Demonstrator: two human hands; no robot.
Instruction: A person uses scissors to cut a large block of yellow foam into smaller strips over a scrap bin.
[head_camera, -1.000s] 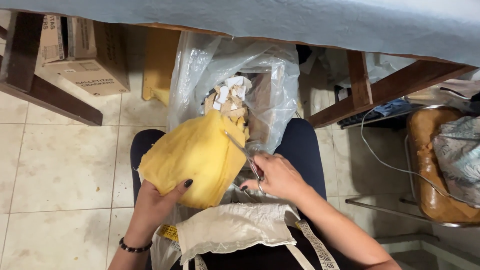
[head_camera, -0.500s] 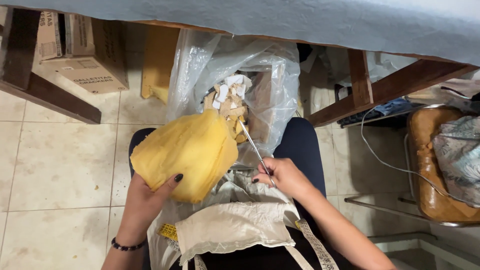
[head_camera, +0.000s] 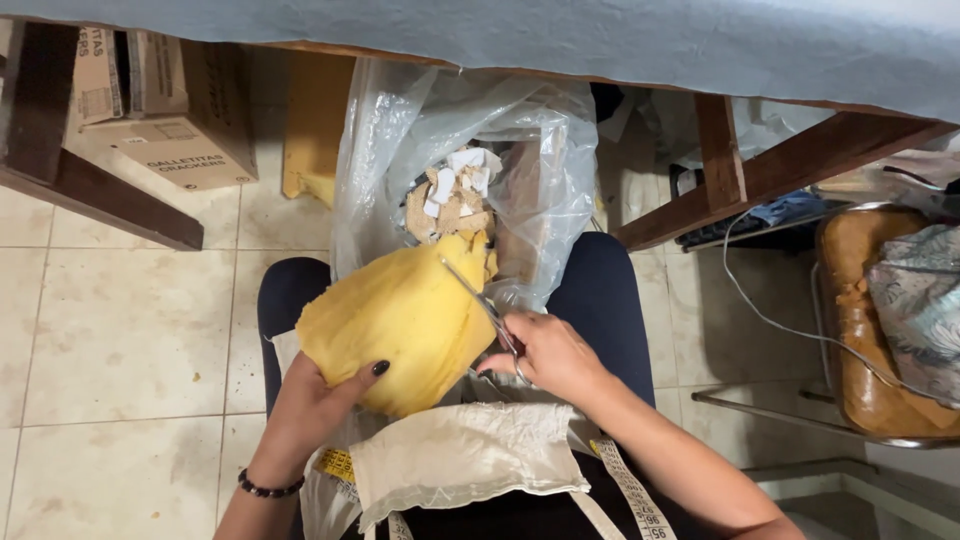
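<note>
We hold a yellow cloth (head_camera: 400, 315) in our left hand (head_camera: 310, 410), fingers closed on its lower edge at about seven o'clock of the piece, the thumb with its dark nail pressed on the front. The cloth sits over our lap, at the middle of the view, bulging up towards twelve o'clock.

Our right hand (head_camera: 548, 352) is closed round the handles of the scissors (head_camera: 482, 305), just at three o'clock of the cloth. The blades run up towards eleven o'clock along the cloth's right edge and touch it; we cannot tell how far they are parted.

At twelve o'clock of the cloth, between our knees, stands a clear bag (head_camera: 540, 160), its mouth open, with scraps (head_camera: 452, 195) of tan and white inside. The cloth's top tip overlaps the bag's near edge.

At six o'clock of the cloth a cream cloth (head_camera: 465, 455) lies across our lap, and a tape measure (head_camera: 632, 495) hangs beside it at five o'clock. A dark bead bracelet (head_camera: 268, 488) is on our left wrist.

Above everything, along twelve o'clock, runs the worktop (head_camera: 600, 40) under a blue cover. A cardboard box (head_camera: 165, 120) sits on the tiled floor (head_camera: 110, 330) at ten o'clock, and a chair (head_camera: 880, 320) with a brown seat stands at three o'clock, well apart from us.
</note>
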